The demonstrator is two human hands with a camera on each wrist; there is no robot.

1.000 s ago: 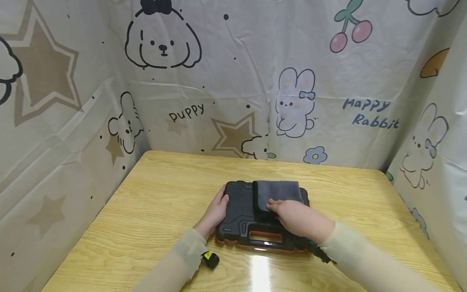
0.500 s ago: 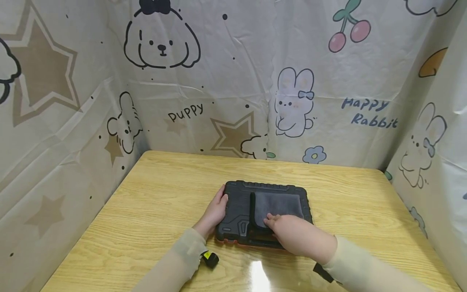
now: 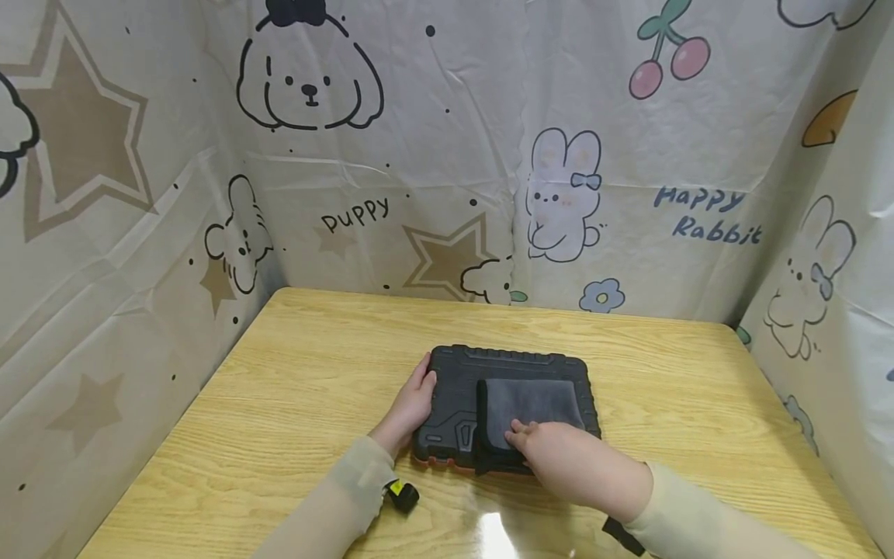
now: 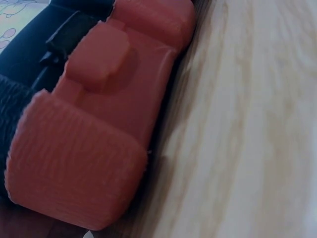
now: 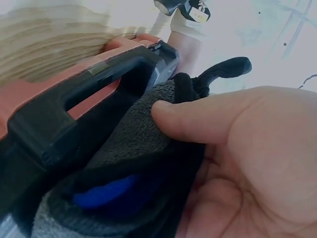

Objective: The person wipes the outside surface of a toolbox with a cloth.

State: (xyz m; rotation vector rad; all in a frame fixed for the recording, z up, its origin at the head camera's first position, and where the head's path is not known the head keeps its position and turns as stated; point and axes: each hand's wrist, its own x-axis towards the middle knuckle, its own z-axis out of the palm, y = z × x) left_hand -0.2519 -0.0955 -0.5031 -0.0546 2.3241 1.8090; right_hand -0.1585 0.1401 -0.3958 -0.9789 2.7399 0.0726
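Note:
A flat black plastic carrying case (image 3: 452, 396) with an orange-red underside lies on the table, its handle side towards me. At its left edge, my left hand (image 3: 410, 405) grips the case; the left wrist view shows the reddish lower shell (image 4: 74, 161) up close. My right hand (image 3: 569, 460) pinches a folded grey cleaning cloth (image 3: 538, 400) with black edging, pressing it against the lid's right part. Blue lining shows inside the cloth's fold in the right wrist view, where the case's handle (image 5: 94, 74) is beside it. In the head view, hand and cloth cover most of the handle.
The wooden table (image 3: 321, 349) extends around the case on all sides. A printed fabric curtain (image 3: 419, 155) stands behind and along both sides of the table. Black wrist cameras hang at both sleeves, the left one (image 3: 403, 495) just in front of the case.
My right hand has slid the cloth towards me, from the lid's far edge to its near edge over the handle. The left hand and the case have stayed put.

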